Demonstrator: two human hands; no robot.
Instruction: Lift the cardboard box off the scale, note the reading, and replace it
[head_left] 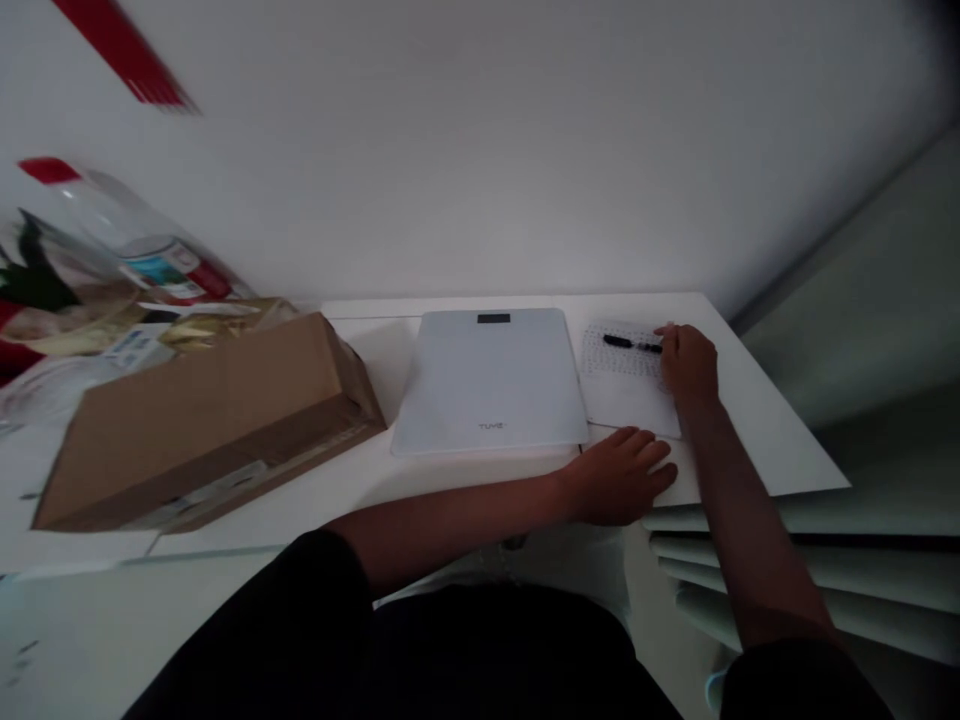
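My right hand (691,366) is closed at the right side of a sheet of paper (626,400). Its fingertips are at the right end of a black pen (630,343), which lies across the written upper part of the sheet. My left hand (619,478) rests near the table's front edge, just below the paper. Its fingers are loosely apart and it holds nothing. To the left of the paper, a flat white scale (491,385) with a small dark display lies on the table.
A brown cardboard box (217,420) sits left of the scale on the white table (772,440). Behind it are a clear bottle (142,240) with a red cap and some plastic wrapping. A wall rises behind the table. Pale folded material (810,570) is below the right edge.
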